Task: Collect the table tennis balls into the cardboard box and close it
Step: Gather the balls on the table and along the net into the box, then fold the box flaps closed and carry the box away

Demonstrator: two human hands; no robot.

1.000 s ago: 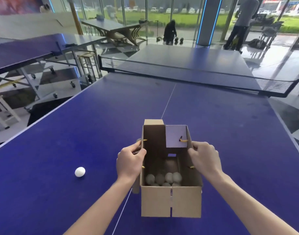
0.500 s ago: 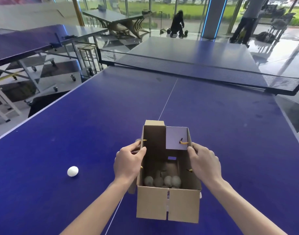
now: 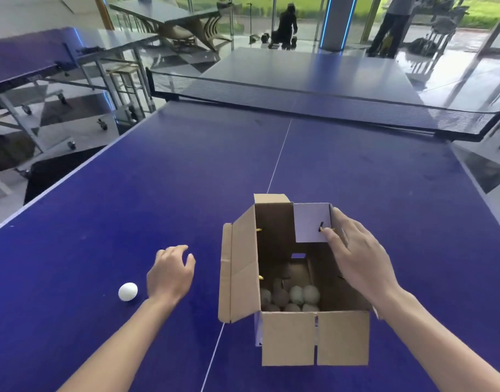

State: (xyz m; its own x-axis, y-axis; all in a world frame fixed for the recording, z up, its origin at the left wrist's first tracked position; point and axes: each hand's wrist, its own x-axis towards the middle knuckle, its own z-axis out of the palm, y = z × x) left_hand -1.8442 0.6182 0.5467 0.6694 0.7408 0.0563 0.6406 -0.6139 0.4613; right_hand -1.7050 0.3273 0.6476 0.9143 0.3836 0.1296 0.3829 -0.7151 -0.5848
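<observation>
Nearest to the viewer, two bare forearms reach out over a deep blue worktop marked with a thin white centre line.

The left hand hovers low over the surface, its grip loosely spread and holding nothing. Just to its left lies one white ball, close to the wrist but not touching it. Being round and light on a smooth surface, the ball could roll away toward the left edge if the hand bumps it rather than closing around it.

To the right stands the cardboard box, upright and open at the top. Several balls in the box are clustered on its floor toward the near end. Its long left flap stands up and leans outward. That flap could block a ball brought in low from the left, so the ball may strike the card and bounce out.

The right hand rests on the box's right wall, fingers spread, with a fingertip beside a small pale flap at the far right corner. It appears to steady the box rather than pinch anything. If it presses sideways, the light box could slide or tip.

Farther off, a black net crosses the worktop.
</observation>
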